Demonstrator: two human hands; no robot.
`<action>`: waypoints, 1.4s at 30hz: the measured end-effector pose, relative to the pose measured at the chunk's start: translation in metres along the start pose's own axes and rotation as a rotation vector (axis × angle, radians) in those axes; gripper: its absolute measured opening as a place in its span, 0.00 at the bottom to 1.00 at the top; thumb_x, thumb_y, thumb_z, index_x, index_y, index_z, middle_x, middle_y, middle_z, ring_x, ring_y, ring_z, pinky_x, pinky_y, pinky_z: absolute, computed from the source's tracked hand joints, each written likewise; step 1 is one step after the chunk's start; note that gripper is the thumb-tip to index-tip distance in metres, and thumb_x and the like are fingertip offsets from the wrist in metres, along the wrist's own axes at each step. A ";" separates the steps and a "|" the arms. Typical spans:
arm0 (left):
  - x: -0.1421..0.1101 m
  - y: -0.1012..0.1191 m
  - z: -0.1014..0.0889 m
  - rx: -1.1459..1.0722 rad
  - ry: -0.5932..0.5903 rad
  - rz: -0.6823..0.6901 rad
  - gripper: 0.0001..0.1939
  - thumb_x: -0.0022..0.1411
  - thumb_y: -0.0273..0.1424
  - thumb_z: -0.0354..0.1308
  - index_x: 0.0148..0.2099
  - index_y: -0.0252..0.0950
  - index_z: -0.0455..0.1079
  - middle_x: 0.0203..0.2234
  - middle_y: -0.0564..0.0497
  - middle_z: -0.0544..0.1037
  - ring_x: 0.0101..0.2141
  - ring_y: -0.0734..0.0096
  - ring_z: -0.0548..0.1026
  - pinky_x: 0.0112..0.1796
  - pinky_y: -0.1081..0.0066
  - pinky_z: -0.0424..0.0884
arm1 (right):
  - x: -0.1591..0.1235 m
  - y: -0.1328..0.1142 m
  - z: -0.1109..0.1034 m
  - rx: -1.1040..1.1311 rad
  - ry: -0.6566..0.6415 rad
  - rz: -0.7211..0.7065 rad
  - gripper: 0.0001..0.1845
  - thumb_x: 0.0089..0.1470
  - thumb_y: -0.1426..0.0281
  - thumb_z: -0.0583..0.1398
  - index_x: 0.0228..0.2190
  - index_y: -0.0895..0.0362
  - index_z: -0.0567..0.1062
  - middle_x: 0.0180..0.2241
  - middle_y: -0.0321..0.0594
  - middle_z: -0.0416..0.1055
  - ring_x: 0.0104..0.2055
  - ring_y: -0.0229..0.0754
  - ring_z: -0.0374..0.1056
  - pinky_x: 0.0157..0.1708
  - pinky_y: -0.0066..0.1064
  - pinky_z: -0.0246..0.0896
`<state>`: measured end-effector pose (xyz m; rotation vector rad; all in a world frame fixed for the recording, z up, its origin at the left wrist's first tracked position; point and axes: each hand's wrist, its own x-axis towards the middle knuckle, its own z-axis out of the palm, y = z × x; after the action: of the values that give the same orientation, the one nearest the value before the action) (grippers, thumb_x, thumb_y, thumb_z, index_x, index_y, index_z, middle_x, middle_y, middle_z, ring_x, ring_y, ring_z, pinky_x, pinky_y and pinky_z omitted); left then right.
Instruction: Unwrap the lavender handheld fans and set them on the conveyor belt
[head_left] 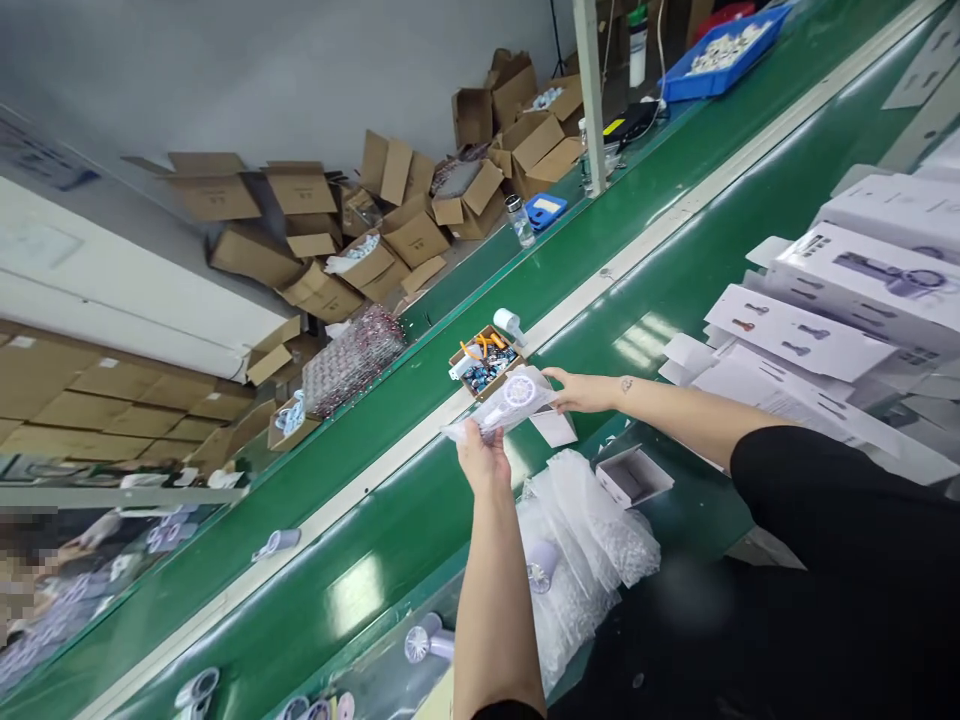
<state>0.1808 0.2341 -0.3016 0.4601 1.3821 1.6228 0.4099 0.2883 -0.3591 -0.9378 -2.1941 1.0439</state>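
Observation:
Both my hands hold one clear plastic bag [504,408] with a small white hand-held fan inside, above the green conveyor belt [660,270]. My left hand [482,455] pinches the bag's near end, fingers closed on it. My right hand [574,392] grips the far end beside the fan head. Just beyond the bag sits a small open cardboard box [484,362] of little parts and tools. Below my arms lies a heap of bubble-wrap bags [581,545] with another fan [541,565] among them.
White printed product boxes [862,290] are stacked at the right. A small open white box [634,476] lies near my right forearm. Loose fans [427,640] lie at the bottom edge. Open brown cartons [390,230] litter the floor beyond the belt. A blue tray [720,50] stands far up.

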 end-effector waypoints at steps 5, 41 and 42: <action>-0.009 -0.013 0.006 0.689 -0.007 0.524 0.14 0.57 0.41 0.57 0.38 0.36 0.63 0.32 0.49 0.70 0.34 0.67 0.71 0.36 0.65 0.70 | 0.001 0.005 0.016 -0.195 0.023 -0.172 0.18 0.48 0.68 0.63 0.43 0.60 0.70 0.50 0.49 0.52 0.52 0.47 0.59 0.53 0.41 0.58; -0.081 -0.026 -0.304 1.193 0.777 -0.377 0.16 0.47 0.39 0.61 0.34 0.33 0.66 0.27 0.39 0.72 0.41 0.42 0.72 0.40 0.53 0.66 | 0.009 -0.084 -0.045 -0.122 0.272 0.087 0.11 0.45 0.68 0.65 0.31 0.58 0.71 0.53 0.49 0.61 0.52 0.48 0.62 0.45 0.40 0.65; -0.080 -0.030 -0.309 1.164 0.731 -0.395 0.14 0.47 0.39 0.60 0.31 0.34 0.66 0.24 0.42 0.71 0.38 0.45 0.74 0.37 0.56 0.67 | -0.003 -0.115 -0.052 -0.104 0.309 0.080 0.09 0.48 0.67 0.63 0.32 0.57 0.71 0.50 0.47 0.65 0.45 0.42 0.67 0.42 0.36 0.67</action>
<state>-0.0036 -0.0087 -0.3996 0.1837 2.7276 0.5013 0.4072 0.2560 -0.2372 -1.1584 -1.9817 0.7664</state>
